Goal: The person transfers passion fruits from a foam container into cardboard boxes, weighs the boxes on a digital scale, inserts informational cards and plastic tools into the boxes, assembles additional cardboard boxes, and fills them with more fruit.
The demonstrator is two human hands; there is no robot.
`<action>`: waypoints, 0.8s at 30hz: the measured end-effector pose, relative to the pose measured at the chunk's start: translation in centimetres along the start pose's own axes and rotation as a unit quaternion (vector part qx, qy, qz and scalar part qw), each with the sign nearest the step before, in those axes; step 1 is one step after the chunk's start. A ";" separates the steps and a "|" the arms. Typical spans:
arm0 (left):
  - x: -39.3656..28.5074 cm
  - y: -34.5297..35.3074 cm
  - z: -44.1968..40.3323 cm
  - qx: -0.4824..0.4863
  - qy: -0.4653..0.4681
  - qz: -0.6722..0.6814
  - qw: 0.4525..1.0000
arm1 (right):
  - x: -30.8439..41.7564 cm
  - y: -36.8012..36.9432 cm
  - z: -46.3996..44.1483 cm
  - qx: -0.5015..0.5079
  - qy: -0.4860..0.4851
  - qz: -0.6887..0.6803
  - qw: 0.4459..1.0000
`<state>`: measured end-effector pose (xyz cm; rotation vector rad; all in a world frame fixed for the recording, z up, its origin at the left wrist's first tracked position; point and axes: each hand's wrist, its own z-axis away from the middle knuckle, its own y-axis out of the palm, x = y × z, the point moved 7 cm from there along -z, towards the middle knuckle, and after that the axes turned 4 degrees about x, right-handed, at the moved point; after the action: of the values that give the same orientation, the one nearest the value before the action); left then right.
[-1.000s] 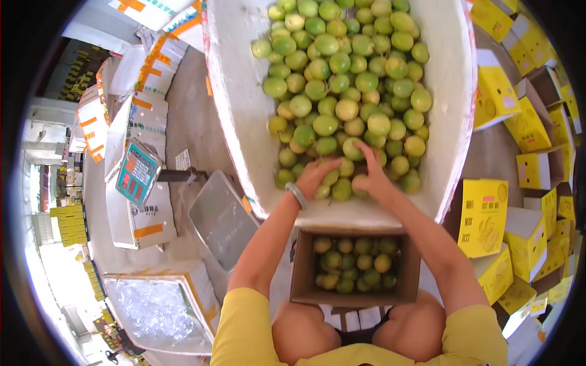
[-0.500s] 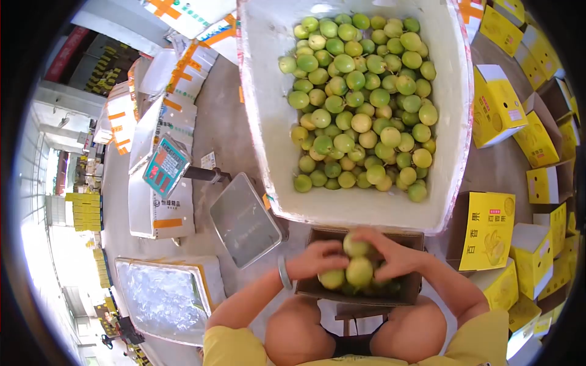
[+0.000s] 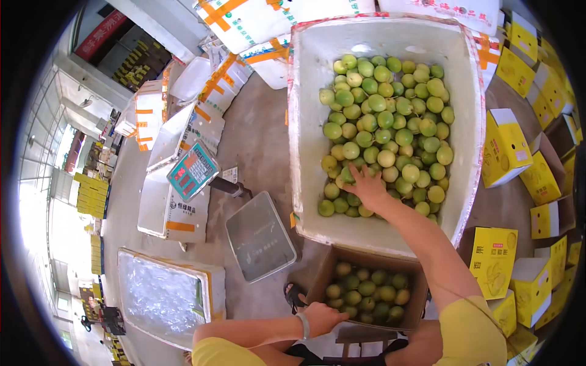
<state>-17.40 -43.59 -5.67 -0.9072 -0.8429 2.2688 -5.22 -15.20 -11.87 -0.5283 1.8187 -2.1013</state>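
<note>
My right hand [image 3: 367, 188] reaches into a large white foam box [image 3: 308, 229] holding a heap of green and yellowish passion fruits [image 3: 386, 158]. Its fingers are spread over the fruits near the front left of the heap and touch some of them. My left hand [image 3: 325, 318], with a bracelet at the wrist, is closed on the near left edge of a small cardboard box [image 3: 400, 253]. That box stands between my knees and the foam box, with several passion fruits [image 3: 367, 288] inside.
A scale platform [image 3: 261, 238] with its display [image 3: 193, 172] stands to the left. Nearer me is a foam box with clear plastic [image 3: 159, 291]. White foam boxes [image 3: 177, 210] line the left, yellow printed cartons [image 3: 493, 262] the right.
Both hands held fruits over the cardboard box before. Those fruits now lie in it, my right hand has gone forward into the foam box, and my left hand to the cardboard edge.
</note>
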 end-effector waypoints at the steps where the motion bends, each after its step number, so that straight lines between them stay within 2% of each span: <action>1: 0.3 -0.5 1.1 0.014 -0.011 -0.011 1.000 | 0.2 0.3 -0.1 0.018 0.002 0.029 0.999; 2: 0.7 -1.2 2.6 0.001 -0.005 0.018 1.000 | 0.4 0.2 0.0 0.021 -0.003 0.032 0.999; 4: 1.9 -4.1 6.5 0.055 -0.090 0.000 0.994 | 0.2 0.3 0.3 0.079 -0.030 0.026 0.996; 6: 3.8 -7.0 11.1 -0.003 -0.109 0.030 0.994 | 0.5 0.3 0.1 0.052 -0.035 0.009 0.998; 8: 7.2 -6.5 16.1 -0.070 -0.188 0.070 0.977 | 1.1 0.6 -0.4 0.087 -0.046 0.045 0.994; 11: 9.4 -8.7 22.1 -0.184 -0.289 0.073 0.937 | 2.0 0.4 -1.3 0.043 -0.047 -0.034 0.997; 14: 12.8 -7.0 25.5 -0.255 -0.370 0.055 0.892 | 1.8 1.1 -1.0 0.018 -0.077 -0.049 0.996; 16: 15.6 -4.9 25.8 -0.319 -0.386 0.063 0.863 | 1.2 1.1 -0.5 0.037 -0.025 -0.051 0.998; 21: 22.7 1.1 26.3 -0.391 -0.454 0.091 0.796 | 2.5 0.8 -0.3 0.050 0.063 0.036 0.996; 22: 22.6 1.3 26.8 -0.392 -0.456 0.092 0.794 | 3.1 0.7 -0.3 0.049 0.061 0.038 0.996; 24: 20.4 -0.3 27.5 -0.500 -0.387 0.052 0.773 | 2.6 0.5 0.6 0.076 0.130 -0.038 0.988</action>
<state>-50.42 -39.11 2.31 -0.3015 -2.5701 2.1843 -7.22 -17.05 -12.11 -0.2999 1.7730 -2.4338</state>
